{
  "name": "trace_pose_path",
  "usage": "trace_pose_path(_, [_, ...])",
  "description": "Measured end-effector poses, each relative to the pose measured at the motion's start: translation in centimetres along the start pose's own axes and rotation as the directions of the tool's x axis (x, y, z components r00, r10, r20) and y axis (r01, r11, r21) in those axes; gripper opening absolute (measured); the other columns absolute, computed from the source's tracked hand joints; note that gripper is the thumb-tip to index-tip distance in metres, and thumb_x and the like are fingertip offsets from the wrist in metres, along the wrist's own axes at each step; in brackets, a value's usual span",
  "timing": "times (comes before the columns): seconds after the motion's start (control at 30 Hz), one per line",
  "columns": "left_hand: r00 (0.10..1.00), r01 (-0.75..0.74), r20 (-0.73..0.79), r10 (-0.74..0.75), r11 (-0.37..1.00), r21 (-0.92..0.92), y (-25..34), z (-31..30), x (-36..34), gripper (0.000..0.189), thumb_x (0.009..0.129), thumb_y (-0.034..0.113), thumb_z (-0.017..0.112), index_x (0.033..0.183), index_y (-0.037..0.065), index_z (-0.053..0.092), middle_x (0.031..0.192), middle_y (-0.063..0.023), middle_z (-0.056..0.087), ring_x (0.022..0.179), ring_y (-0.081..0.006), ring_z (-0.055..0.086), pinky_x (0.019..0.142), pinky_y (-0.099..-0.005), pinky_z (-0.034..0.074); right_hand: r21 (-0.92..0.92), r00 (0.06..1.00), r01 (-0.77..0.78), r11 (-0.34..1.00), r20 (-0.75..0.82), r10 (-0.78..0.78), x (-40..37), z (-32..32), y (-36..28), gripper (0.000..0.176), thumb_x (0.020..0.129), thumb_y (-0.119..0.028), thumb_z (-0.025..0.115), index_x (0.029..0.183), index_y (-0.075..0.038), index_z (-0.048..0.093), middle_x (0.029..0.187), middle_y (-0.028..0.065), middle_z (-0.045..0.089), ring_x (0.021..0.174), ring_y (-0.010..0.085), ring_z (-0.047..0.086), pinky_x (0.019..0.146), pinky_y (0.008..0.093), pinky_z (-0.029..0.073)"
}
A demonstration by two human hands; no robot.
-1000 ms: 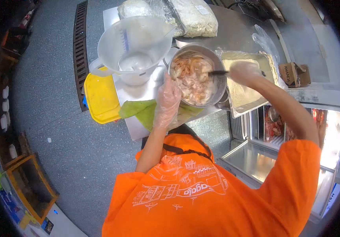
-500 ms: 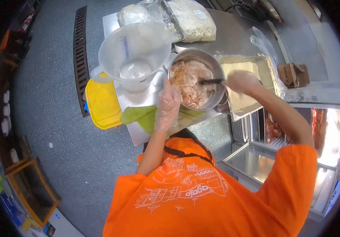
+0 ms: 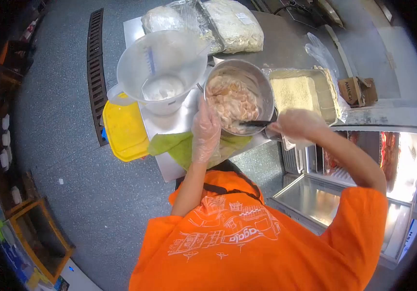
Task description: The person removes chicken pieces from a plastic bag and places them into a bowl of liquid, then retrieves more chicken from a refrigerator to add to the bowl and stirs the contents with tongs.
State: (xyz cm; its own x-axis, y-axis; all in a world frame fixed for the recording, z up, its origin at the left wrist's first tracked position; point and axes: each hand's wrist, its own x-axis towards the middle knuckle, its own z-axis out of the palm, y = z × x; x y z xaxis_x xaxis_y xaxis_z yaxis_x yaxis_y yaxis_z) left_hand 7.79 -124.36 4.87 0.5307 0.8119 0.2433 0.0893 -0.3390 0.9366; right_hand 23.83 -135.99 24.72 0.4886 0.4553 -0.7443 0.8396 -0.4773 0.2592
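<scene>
A round metal pot (image 3: 268, 89) stands near the counter's front edge, holding pale, wet pieces of meat (image 3: 235, 99) coated in whitish liquid. My left hand (image 3: 206, 127), in a clear plastic glove, grips the pot's near left side by the rim or handle. My gloved right hand (image 3: 298, 125) is closed around a dark-handled utensil (image 3: 257, 123), whose end dips into the meat at the pot's lower right; its head is hidden. Under the pot and my left wrist lies a green cloth (image 3: 179, 145).
A large clear measuring jug (image 3: 162, 63) stands left of the pot, beside a yellow lid (image 3: 123, 131). To the right sits a metal tray (image 3: 328, 97) of pale crumbs. Bagged food (image 3: 232, 26) lies behind. An open glass-doored fridge (image 3: 310, 199) is at lower right.
My right hand has moved toward me with the utensil, from the pot's middle to its lower right. The meat has shifted and looks more evenly coated. My left hand stays on the pot.
</scene>
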Motion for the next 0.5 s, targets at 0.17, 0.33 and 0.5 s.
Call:
trace_pose_path(0.17, [0.998,0.024,0.064,-0.022,0.999,-0.032,-0.6,-0.4,-0.3,0.052,0.094,0.006,0.058,0.142,-0.009,0.043,0.071,-0.0247,0.059,0.065,-0.0413,0.061,0.058,-0.0488,0.045,-0.127,0.993,-0.044,0.991,-0.113,0.03,8.0,-0.3,2.4,0.055,0.102,-0.049,0.047,0.106,-0.001,0.072,0.104,0.0237,0.072,0.099,0.039,0.071,0.086,0.0498,0.056])
trace_pose_path(0.33, [0.998,0.059,0.012,-0.06,0.994,0.095,-1.0,0.2,-0.3,0.052,0.093,0.005,0.057,0.142,-0.009,0.043,0.078,-0.0258,0.061,0.066,-0.04,0.061,0.059,-0.0486,0.048,0.142,0.974,0.102,0.985,-0.214,-0.07,11.1,2.5,-0.8,0.048,0.1,-0.04,0.047,0.108,0.001,0.07,0.113,0.0236,0.07,0.099,0.0377,0.07,0.085,0.051,0.054])
trace_pose_path(0.5, [0.997,0.066,-0.029,-0.065,0.997,0.039,-0.7,0.0,0.0,0.057,0.089,0.007,0.058,0.143,-0.004,0.041,0.073,-0.0272,0.062,0.066,-0.0484,0.061,0.061,-0.0559,0.048,0.138,0.991,0.132,0.982,-0.006,-0.133,3.1,-0.3,-1.8,0.048,0.099,-0.041,0.049,0.112,0.0,0.07,0.116,0.0228,0.07,0.1,0.0375,0.07,0.088,0.0516,0.052])
